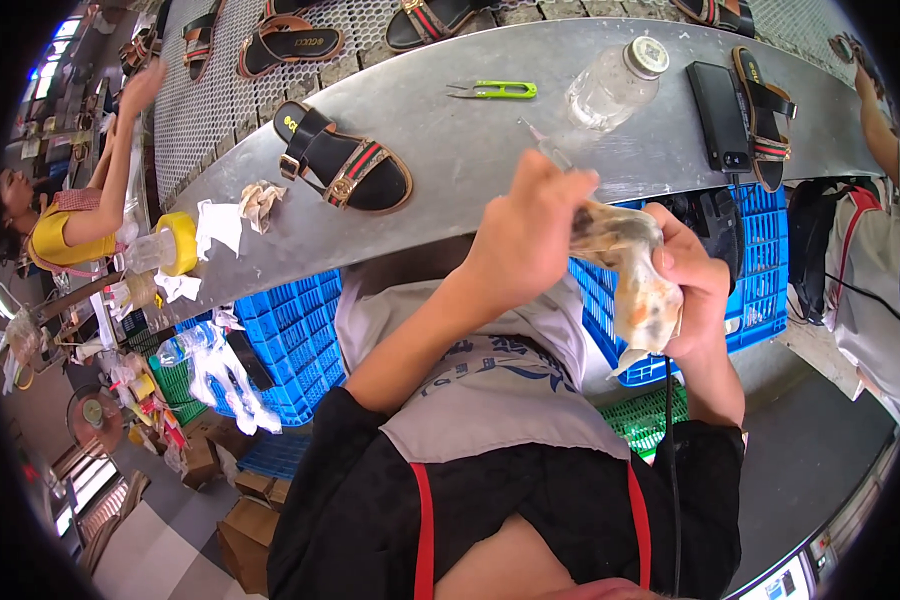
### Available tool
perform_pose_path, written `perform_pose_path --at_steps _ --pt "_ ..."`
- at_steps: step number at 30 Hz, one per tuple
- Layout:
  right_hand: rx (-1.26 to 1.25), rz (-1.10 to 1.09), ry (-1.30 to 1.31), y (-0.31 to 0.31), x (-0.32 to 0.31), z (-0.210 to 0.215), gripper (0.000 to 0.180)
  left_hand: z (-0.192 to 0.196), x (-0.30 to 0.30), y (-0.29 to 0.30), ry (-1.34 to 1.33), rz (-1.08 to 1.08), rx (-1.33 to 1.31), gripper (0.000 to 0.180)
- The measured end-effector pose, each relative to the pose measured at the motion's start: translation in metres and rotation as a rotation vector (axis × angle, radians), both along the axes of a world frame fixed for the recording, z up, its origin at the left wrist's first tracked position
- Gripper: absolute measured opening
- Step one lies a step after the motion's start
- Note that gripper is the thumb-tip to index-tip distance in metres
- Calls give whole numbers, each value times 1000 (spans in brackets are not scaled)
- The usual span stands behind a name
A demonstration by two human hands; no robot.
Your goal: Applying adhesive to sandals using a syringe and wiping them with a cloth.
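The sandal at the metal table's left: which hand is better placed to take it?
Probably the left hand: it is nearer the sandal, though it and the right hand hold the stained cloth.

Blue crate (308, 345) below metal bench (455, 155); cardboard boxes (245, 540) on floor (165, 535).

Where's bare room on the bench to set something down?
The metal bench is bare between the left sandal, the green snips and the left hand. A narrower strip lies between the clear bottle and black device. It's crowded where that device sits beside another sandal, and at left among paper scraps.
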State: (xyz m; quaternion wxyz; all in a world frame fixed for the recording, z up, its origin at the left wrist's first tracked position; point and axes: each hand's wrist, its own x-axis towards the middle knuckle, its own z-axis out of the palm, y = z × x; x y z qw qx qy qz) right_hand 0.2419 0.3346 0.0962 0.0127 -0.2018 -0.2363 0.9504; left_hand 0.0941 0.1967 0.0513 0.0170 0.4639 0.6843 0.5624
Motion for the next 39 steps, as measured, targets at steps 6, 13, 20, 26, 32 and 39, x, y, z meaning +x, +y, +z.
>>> perform_pose_path --at_steps 6,13,20,26,32,39 --pt "323 -232 -1 -2 -16 8 32 11 20 20 473 -136 195 38" --pt "634 -165 64 13 -33 9 31 19 23 15 306 -226 140 30" --pt "1461 -385 11 55 -54 32 19 12 23 -15 130 -407 14 41" --pt "2108 -243 48 77 -84 29 23 -5 13 -62 -86 -453 -244 41" --pt "2202 -201 4 75 -94 14 37 -11 1 -89 -215 -313 -368 38" --pt "2256 -317 -114 67 -100 -7 30 -10 -6 -93 -164 -250 -318 35"
